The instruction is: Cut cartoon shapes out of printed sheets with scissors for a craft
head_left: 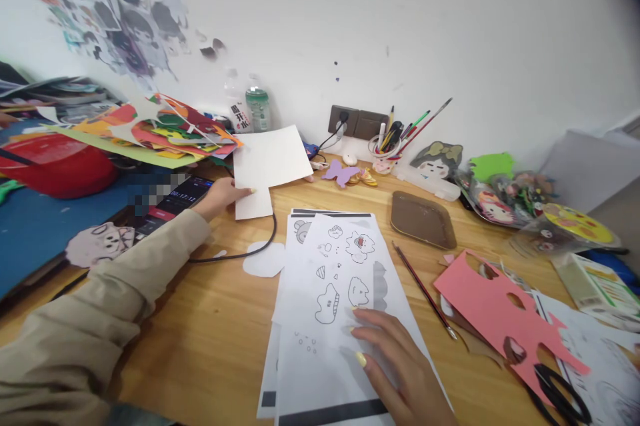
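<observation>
My left hand (225,198) reaches to the back of the table and pinches a white piece of cut card (273,156) by its lower left corner. Printed sheets with line-drawn cartoon shapes (320,253) lie stacked in front of me. On the lower right of the top sheet rests my right hand (400,366), fingers spread and holding nothing. A white paper cutout (265,259) lies partly under the stack's left edge. Close to my left wrist is a phone (185,196) showing a timer, with a black cable (240,257) running across the table.
A red-brown pencil (425,289), pink cut paper (500,313) and black-handled scissors (563,393) lie to the right. Behind are a brown tray (423,219) and a pen holder (385,153). Paper scraps (165,133) pile up at left, near two bottles (257,106).
</observation>
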Demonstrator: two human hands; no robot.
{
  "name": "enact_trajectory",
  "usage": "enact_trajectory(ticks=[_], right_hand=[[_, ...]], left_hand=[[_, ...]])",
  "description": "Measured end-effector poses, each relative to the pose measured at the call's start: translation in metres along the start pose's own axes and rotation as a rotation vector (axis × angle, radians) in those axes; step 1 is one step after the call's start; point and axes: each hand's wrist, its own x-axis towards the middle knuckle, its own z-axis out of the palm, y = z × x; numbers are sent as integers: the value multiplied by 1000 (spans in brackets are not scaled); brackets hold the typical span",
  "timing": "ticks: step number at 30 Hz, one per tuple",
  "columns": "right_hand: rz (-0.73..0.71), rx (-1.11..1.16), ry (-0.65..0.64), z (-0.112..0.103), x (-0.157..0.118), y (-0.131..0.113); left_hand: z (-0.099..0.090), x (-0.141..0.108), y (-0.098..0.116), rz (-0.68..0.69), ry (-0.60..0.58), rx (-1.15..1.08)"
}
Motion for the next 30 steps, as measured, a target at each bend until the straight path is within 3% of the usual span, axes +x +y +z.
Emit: enact_trajectory(ticks=[6,16,19,23,27,30], right_hand=[[10,28,35,-2,0,-1],[247,237,13,-5,4,-8],[353,403,7,-9,24,-16],[430,818,97,-16,66,-22],[417,896,224,-27,98,-20],[404,862,308,-39,103,-18]], left_hand=[[-3,-20,9,0,-84,-146],[18,-95,46,234,-132,-488],[29,-112,67,314,-145,-579],[51,-137,92,392,-214,-729],[73,-162,106,412,-344,-823],[82,-174,110,392,-432,-849]])
